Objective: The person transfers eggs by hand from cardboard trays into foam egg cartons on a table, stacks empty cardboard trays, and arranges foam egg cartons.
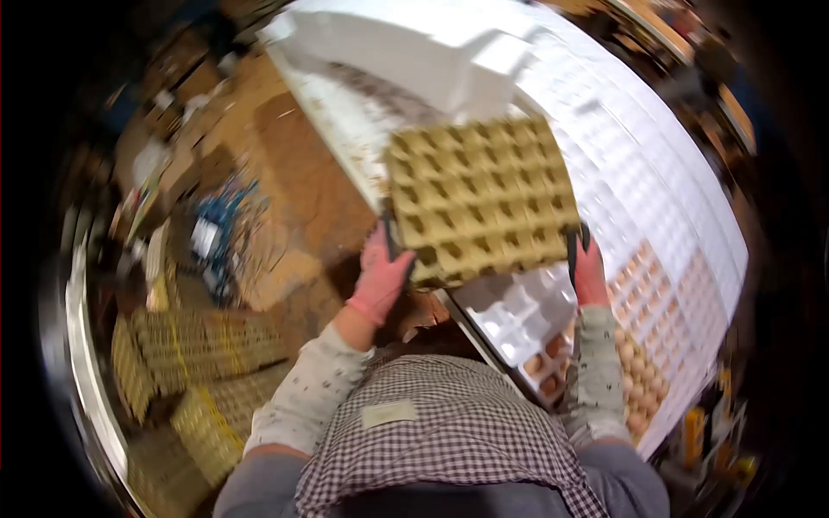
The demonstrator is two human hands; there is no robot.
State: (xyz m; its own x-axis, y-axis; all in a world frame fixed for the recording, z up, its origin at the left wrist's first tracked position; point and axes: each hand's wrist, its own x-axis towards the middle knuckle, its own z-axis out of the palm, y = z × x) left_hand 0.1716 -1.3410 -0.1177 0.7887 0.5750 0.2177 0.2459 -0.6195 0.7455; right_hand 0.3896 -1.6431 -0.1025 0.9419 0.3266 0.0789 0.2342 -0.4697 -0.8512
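Observation:
A tan cardboard egg tray (pixel 479 194), with no eggs visible in its cups, is held up in front of me. My left hand (pixel 382 274), in a pink and black glove, grips its lower left corner. The lower right corner is in my right hand (pixel 587 268), gloved the same way. Beneath and beyond the tray lie white foam trays (pixel 505 324) with moulded pockets. Brown eggs (pixel 544 371) sit in some pockets beside my right forearm, and more eggs (pixel 639 380) fill a tray farther right.
Bundled stacks of egg trays (pixel 203 345) stand on the floor at the left. Behind them are blue strapping scraps (pixel 220 229) and cardboard boxes (pixel 199 82). A white foam block (pixel 432 52) rests at the table's far end. Yellow tools (pixel 693 432) are at the lower right.

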